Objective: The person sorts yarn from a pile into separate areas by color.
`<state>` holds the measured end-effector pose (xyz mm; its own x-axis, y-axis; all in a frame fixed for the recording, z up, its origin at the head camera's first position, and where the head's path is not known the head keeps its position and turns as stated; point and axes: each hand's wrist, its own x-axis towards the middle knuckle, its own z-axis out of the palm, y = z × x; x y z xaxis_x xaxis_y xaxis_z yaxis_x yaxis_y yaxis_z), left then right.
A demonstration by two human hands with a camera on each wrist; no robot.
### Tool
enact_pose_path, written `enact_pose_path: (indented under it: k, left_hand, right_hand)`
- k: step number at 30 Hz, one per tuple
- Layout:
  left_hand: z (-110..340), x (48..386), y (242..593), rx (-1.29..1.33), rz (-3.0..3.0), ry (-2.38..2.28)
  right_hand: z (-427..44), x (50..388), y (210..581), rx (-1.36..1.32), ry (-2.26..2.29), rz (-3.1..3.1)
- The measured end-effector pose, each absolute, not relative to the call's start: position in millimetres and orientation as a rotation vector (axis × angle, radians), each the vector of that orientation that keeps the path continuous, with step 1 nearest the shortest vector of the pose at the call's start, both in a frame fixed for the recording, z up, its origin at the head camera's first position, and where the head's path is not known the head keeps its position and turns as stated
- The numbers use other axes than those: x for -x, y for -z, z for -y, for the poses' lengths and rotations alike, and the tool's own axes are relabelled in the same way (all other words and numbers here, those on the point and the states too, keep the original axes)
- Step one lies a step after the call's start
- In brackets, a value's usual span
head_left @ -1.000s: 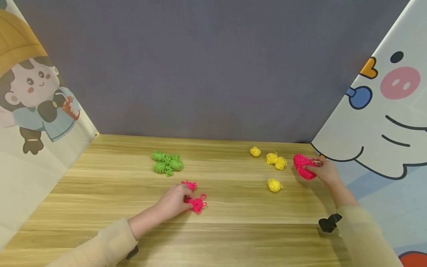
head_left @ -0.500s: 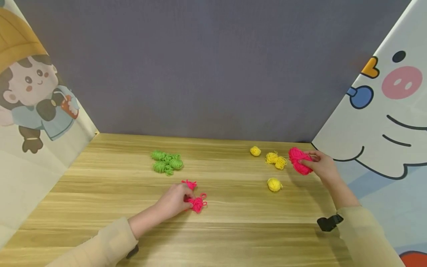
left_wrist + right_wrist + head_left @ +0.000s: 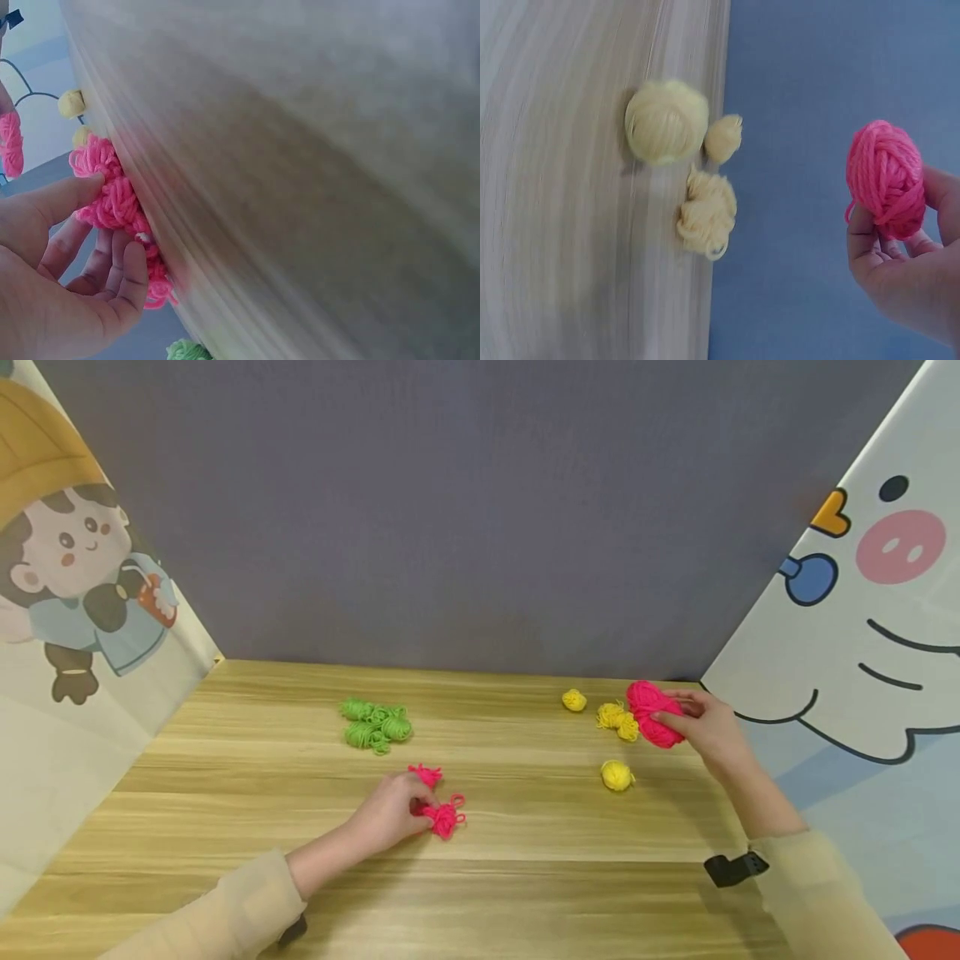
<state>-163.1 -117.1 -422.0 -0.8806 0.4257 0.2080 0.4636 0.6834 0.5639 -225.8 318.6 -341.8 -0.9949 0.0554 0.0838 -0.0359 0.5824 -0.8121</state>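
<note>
My right hand [image 3: 708, 727] grips a large pink yarn ball [image 3: 654, 714] between thumb and fingers, held above the table at the right. In the right wrist view the same pink ball [image 3: 885, 180] shows clear of the tabletop. On the table at centre, my left hand [image 3: 393, 814] pinches a smaller pink yarn bundle [image 3: 444, 818]; thumb and fingers are on it in the left wrist view [image 3: 112, 199]. Just behind that hand lies another pink piece of yarn [image 3: 426, 775], partly covered by the fingers. Yellow yarn balls [image 3: 617, 775] lie near the right hand.
A cluster of green yarn balls [image 3: 375, 725] lies at the back left. Further yellow yarn [image 3: 617, 718] is partly behind the held pink ball, with a small yellow ball [image 3: 573, 700] beside it. A grey wall [image 3: 465, 527] closes the table's back; printed panels flank both sides.
My right hand has lifted the large pink yarn ball and carried it leftward, to in front of the yellow yarn. The left hand has stayed in place on the smaller pink bundle.
</note>
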Motion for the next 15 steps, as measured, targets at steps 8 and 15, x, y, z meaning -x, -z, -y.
enact_pose_path:
  k: [8, 15]
  left_hand:
    - [120.4, 161.9, 427.3, 0.665, 2.817, 1.126]
    - [122.3, 156.8, 427.5, 0.583, 2.796, 1.221]
  right_hand:
    - [-294.9, 217.7, 336.1, -0.077, -1.505, 2.617]
    - [-275.5, 210.9, 333.8, -0.142, -1.475, 2.591]
